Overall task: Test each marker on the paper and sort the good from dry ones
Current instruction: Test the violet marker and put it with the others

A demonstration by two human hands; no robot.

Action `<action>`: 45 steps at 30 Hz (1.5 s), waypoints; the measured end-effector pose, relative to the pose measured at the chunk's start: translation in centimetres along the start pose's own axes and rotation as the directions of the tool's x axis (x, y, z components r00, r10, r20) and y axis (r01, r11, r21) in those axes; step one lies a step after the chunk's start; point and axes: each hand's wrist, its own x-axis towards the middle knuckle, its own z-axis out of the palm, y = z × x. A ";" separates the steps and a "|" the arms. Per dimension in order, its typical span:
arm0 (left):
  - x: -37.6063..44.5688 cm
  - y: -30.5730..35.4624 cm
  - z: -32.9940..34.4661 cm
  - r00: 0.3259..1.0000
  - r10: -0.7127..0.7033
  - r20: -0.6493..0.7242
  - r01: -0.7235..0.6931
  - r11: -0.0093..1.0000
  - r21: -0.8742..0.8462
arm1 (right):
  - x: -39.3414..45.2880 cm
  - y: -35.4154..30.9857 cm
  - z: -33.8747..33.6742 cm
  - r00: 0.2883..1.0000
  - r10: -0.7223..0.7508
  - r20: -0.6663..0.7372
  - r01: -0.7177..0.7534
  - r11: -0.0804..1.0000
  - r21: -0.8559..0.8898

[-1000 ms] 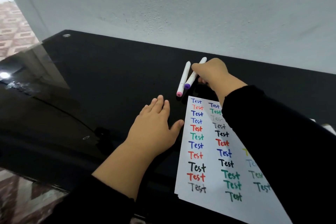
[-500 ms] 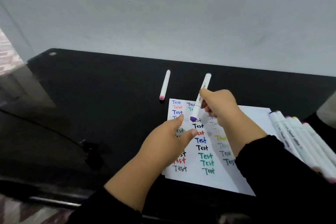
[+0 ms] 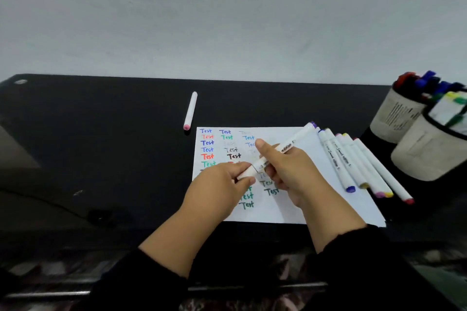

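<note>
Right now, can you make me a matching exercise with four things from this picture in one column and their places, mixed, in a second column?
Things
1. pink-capped marker
2. purple-capped marker
3. row of markers
4. fabric cups

Places
A. at the far right of the table, holding pens
B. lying alone on the black table, beyond the paper's left corner
C. held over the paper by the left hand and the right hand
D. lying side by side on the paper's right edge

Pairs: 1-B, 2-C, 3-D, 4-A
</note>
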 end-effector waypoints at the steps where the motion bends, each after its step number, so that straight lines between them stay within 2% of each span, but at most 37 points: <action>1: 0.0 0.1 0.2 1.000 0.016 0.000 -0.016 0.999 0.027 | 0.0 0.2 -0.1 1.000 -0.012 -0.003 0.012 1.000 0.024; 9: 0.7 1.1 0.3 0.999 0.051 -0.003 -0.050 0.981 0.187 | 0.4 0.5 0.2 0.994 -0.078 -0.079 0.092 0.976 0.196; 14: 1.0 1.2 -0.4 0.997 0.049 0.061 -0.054 0.996 0.074 | 0.6 0.5 0.0 0.993 -0.106 -0.055 0.116 0.965 0.236; 18: 1.0 1.0 -1.0 0.990 0.024 0.138 -0.013 0.996 -0.084 | 0.3 0.4 -0.1 0.987 -0.160 -0.021 0.160 0.952 0.263; 22: 1.0 1.0 -1.3 0.988 0.026 0.152 -0.009 0.993 -0.114 | 0.2 0.4 0.1 0.986 -0.164 -0.028 0.165 0.949 0.267; 24: 0.9 1.1 -0.9 0.993 0.015 0.116 -0.006 0.997 -0.075 | 0.2 0.3 0.1 0.991 -0.119 -0.056 0.130 0.954 0.270; 27: 0.8 1.6 -0.3 0.998 0.053 0.019 -0.055 0.992 0.114 | 0.2 0.2 0.1 0.993 -0.050 -0.105 0.078 0.956 0.283; 29: 0.6 1.9 0.0 0.997 0.078 0.009 -0.078 0.984 0.159 | 0.1 0.2 0.1 0.993 -0.032 -0.111 0.063 0.956 0.288; 31: 0.6 1.7 -0.2 0.999 0.039 0.038 -0.041 0.997 0.061 | 0.2 0.1 0.0 0.994 -0.040 -0.106 0.071 0.951 0.300; 33: 0.7 0.8 -0.9 0.997 -0.026 0.073 0.035 0.992 -0.122 | 0.7 -0.1 -0.9 0.989 -0.063 -0.133 0.107 0.929 0.355; 35: 0.8 -0.4 -1.5 0.996 -0.040 0.076 0.054 0.981 -0.185 | 1.3 -0.1 -2.1 0.983 -0.062 -0.171 0.124 0.917 0.380; 39: 1.1 -1.0 -1.3 0.998 -0.063 -0.024 0.052 0.951 -0.305 | 1.2 0.4 -2.6 0.987 -0.051 -0.151 0.098 0.943 0.318; 41: 1.0 -0.8 -0.5 0.996 -0.064 -0.058 0.042 0.949 -0.314 | 0.8 0.5 -2.7 0.987 -0.057 -0.148 0.097 0.957 0.273; 45: 1.0 -1.0 0.6 0.995 -0.040 -0.091 0.020 0.978 -0.208 | -0.1 0.9 -3.9 0.989 -0.103 -0.105 0.122 0.975 0.186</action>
